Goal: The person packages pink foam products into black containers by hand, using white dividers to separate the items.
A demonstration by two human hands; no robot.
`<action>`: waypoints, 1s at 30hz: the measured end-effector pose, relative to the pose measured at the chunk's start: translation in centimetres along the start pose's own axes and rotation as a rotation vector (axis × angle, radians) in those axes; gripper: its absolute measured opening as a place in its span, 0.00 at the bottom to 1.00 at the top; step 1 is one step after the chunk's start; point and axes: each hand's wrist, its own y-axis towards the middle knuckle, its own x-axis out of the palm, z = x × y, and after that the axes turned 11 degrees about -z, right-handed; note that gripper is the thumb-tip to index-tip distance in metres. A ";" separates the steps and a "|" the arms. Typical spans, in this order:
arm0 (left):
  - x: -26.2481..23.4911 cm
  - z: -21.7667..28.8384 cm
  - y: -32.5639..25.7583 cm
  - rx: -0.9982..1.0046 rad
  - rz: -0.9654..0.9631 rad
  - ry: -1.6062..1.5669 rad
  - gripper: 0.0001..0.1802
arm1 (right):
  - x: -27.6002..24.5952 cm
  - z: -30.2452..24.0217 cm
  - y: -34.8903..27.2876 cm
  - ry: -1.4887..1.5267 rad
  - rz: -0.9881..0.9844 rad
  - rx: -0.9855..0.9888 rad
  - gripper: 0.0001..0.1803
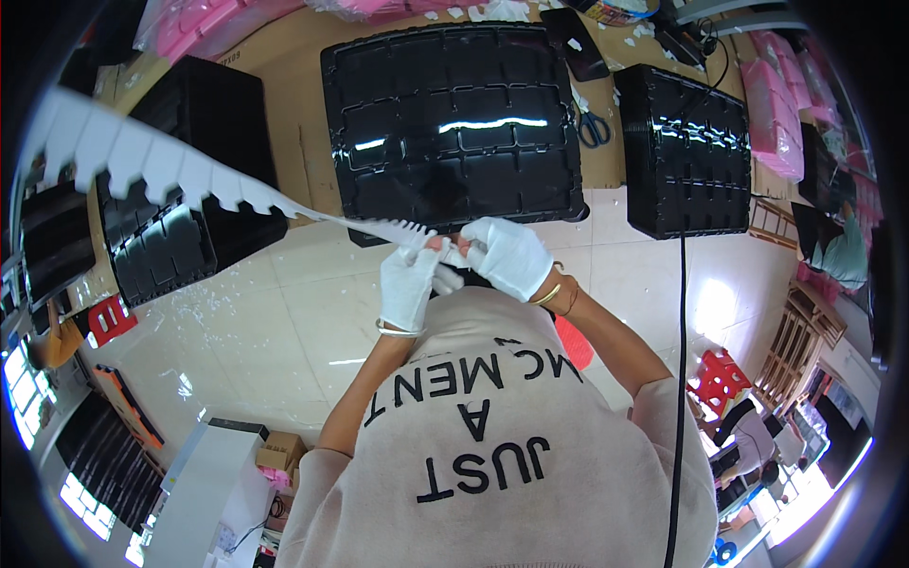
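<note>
Head view: both gloved hands, left hand [409, 284] and right hand [508, 256], pinch a notched white strip [161, 166] (fingers closed).

This looks like a small packing workshop: stacks of black moulded plastic trays [454, 118] sit on a cardboard-covered worktop [284, 57], with scissors [593, 128], white scraps, bagged pink goods [776, 114] and red stools [721, 377] on a tiled floor [275, 322].

Bright overhead light, tray [454, 123] glare, fisheye-bent edges.
</note>
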 end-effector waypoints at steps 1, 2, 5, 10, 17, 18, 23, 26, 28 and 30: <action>0.1 0.5 0.0 -0.038 0.046 0.051 0.13 | -0.3 -0.3 0.4 -0.005 0.002 0.001 0.09; 0.0 0.1 0.3 0.010 0.118 0.045 0.14 | -0.7 -0.6 0.9 0.054 -0.008 -0.012 0.09; -2.1 -0.7 0.7 0.049 0.270 0.088 0.17 | -3.8 -0.4 3.1 -0.005 0.053 -0.109 0.10; -9.9 -3.7 0.7 0.055 0.660 0.337 0.10 | -14.3 6.8 9.6 -0.333 0.154 -0.031 0.15; -15.0 -1.8 1.2 0.142 0.790 0.403 0.09 | -20.9 11.9 17.5 -0.753 -0.093 0.149 0.10; -14.8 -1.1 1.5 0.113 0.805 0.370 0.09 | -21.0 12.2 18.1 -0.749 -0.088 0.141 0.10; -14.0 -0.3 3.4 0.143 0.804 0.325 0.09 | -21.2 13.4 19.9 -0.805 -0.095 0.107 0.12; -13.2 0.5 4.1 0.117 0.796 0.303 0.10 | -21.2 13.6 20.0 -0.814 -0.094 0.103 0.11; -12.7 0.9 4.5 0.199 0.779 0.257 0.11 | -21.0 13.7 20.1 -0.806 -0.095 0.109 0.10; -13.2 0.5 4.7 0.218 0.751 0.262 0.11 | -20.6 14.2 19.9 -0.873 -0.027 0.028 0.08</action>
